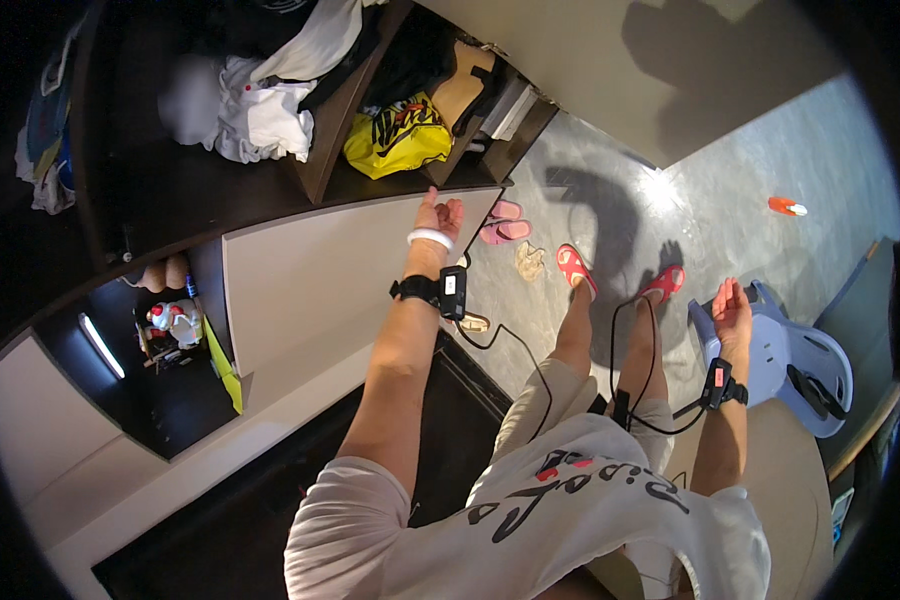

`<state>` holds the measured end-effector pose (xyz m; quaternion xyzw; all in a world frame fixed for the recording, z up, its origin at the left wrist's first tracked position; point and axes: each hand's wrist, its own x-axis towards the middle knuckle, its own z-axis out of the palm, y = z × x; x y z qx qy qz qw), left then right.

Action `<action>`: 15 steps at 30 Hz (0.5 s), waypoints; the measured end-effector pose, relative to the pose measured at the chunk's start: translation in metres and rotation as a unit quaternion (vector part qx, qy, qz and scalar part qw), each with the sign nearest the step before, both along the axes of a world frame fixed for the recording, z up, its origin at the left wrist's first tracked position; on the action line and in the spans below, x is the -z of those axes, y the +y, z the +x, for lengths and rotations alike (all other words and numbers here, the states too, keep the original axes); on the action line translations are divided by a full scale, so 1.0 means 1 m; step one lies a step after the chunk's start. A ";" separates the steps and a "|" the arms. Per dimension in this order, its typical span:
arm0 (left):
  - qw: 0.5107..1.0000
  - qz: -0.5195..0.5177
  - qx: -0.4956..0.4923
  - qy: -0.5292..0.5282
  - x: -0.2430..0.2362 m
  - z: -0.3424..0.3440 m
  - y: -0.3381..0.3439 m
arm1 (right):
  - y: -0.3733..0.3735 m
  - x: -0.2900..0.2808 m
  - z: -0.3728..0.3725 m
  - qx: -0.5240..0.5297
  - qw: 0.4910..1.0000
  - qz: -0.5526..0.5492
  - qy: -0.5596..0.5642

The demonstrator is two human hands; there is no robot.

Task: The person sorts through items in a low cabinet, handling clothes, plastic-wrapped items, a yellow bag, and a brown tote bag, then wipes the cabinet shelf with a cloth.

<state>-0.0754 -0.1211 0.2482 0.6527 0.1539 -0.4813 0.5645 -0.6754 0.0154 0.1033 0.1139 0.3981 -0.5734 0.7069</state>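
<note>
My left hand [438, 215] is held out palm up just under the edge of the dark shelf [200, 222], its fingers loosely bent and nothing in them. A white bracelet [430, 239] circles that wrist. Closest to it on the shelf is a yellow plastic bag [400, 140] with black print. Farther left lies a crumpled white cloth [265, 112]. On the right, my right hand [732, 312] is raised with the palm turned up and the fingers extended, holding nothing. Behind it in the view stands a light blue plastic chair [792, 350] with a black item on it.
Pink slippers [506, 231] and a beige crumpled item [529, 261] lie on the grey floor near my red shoes [574, 268]. An orange-and-white object [786, 206] lies farther right. A lit cubby [160, 400] holds small items. Black cables [530, 352] hang from my wrist devices.
</note>
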 end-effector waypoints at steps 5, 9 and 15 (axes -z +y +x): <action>0.996 -0.011 0.043 -0.072 0.009 0.029 -0.045 | 0.014 -0.007 0.001 0.002 0.999 0.040 0.037; 0.969 -0.067 0.138 -0.195 0.021 0.074 -0.040 | 0.026 0.010 -0.002 -0.044 0.996 0.047 0.061; 0.982 -0.039 0.128 -0.131 0.009 0.017 -0.063 | 0.072 0.031 0.004 -0.072 0.982 0.159 0.076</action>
